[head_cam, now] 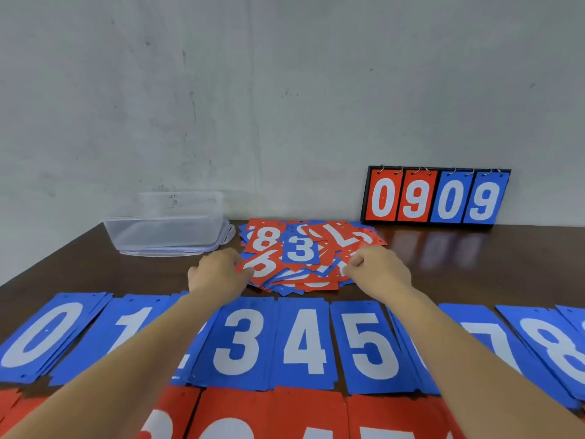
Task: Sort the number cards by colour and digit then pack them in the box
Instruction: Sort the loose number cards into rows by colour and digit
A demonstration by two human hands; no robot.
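Sorting is well underway here, packing hasn't started. The blue row runs across the table in little stacks, 0 up to 8 as far as I can see (arms cover a couple of them), and the red row sits just below it, mostly cut off at the bottom edge.

Both hands are in the mixed pile at the back. The left hand is pinching a red card at the pile's left edge; the digit reads as a 6 or a 9, can't say which way up. The right hand has its fingers curled in and looks to be pinching a second card at the right edge, also red, digit hidden.

The clear box stands near the wall, left of the pile, with no cards in it. A scoreboard reading 0909 leans against the wall on the right.

Next move, I reckon: lift each card clear without dragging its neighbours along, read it the right way up, then drop it on its matching red stack. That 6/9 is the easy one to misfile.
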